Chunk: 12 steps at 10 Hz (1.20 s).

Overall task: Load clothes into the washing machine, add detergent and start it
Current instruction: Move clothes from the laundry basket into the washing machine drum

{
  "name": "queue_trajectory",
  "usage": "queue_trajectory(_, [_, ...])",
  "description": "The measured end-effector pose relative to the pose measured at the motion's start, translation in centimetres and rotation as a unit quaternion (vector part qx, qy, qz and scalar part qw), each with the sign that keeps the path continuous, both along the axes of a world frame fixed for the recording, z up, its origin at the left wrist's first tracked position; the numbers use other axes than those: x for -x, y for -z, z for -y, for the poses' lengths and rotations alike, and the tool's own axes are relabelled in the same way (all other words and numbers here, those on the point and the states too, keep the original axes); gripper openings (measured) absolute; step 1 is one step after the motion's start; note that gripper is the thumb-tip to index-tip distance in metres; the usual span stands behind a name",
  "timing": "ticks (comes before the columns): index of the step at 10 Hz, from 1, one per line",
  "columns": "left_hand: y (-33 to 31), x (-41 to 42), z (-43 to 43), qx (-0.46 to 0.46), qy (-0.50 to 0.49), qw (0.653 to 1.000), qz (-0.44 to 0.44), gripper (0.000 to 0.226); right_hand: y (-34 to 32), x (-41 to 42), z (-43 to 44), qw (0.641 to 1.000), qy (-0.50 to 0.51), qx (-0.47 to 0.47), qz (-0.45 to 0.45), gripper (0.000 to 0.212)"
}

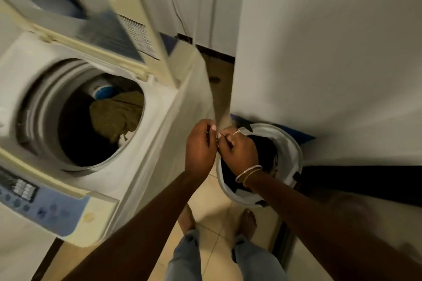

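step: loading | left hand (200, 143) and right hand (237, 149) both pinching a blurred strip of cloth (220, 96) above the bucket (294, 148), seemingly sorting it before dropping | washer (159, 121) lid standing open, clothes (118, 116) lying inside drum

— What do we have beside the washing machine (118, 166)?

— Our left hand (199, 147) and right hand (238, 151) meet, fingers (213, 128) pinched on something small, above the white laundry basket (294, 143) to the machine's right.

— And inside the machine?

— Olive clothes (116, 114); its lid (109, 20) stands open.
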<state>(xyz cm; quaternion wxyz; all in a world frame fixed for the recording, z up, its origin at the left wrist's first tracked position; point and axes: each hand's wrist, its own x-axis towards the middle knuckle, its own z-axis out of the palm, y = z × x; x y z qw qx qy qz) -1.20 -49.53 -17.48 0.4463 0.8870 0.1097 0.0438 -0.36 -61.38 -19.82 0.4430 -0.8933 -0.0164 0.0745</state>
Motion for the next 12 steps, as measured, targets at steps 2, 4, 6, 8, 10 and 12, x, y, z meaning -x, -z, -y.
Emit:
queue_trajectory(2, [16.1, 1.0, 3.5, -0.03, 0.114, 0.977, -0.177, 0.024, 15.2, 1.8, 7.5, 0.975, -0.065, 0.124, -0.175, 0.03])
queue_trajectory(4, [32.9, 1.0, 6.2, -0.114, 0.268, 0.896, -0.335, 0.057, 33.0, -0.5, 11.5, 0.905, -0.152, 0.274, -0.29, 0.095])
queue_trajectory(6, [43.7, -0.6, 7.1, -0.226, 0.307, 0.839, -0.389, 0.117, 45.3, -3.4, 10.8, 0.874, -0.134, 0.332, -0.328, 0.15])
queue_trajectory(8, [47.9, -0.8, 6.7, -0.262, 0.339, 0.78, -0.456, 0.148, 50.7, -2.5, 11.6, 0.874, -0.172, 0.337, -0.303, 0.094])
queue_trajectory(10, [42.6, 1.7, 6.9, -0.193, 0.309, 0.831, -0.42, 0.155, 41.2, -0.1, 10.4, 0.952, 0.021, 0.136, -0.275, 0.031])
queue_trajectory(12, [29.4, 3.6, 6.3, 0.075, 0.175, 0.966, -0.177, 0.089, 22.6, -1.1, 9.6, 0.961, 0.026, -0.02, -0.274, 0.035])
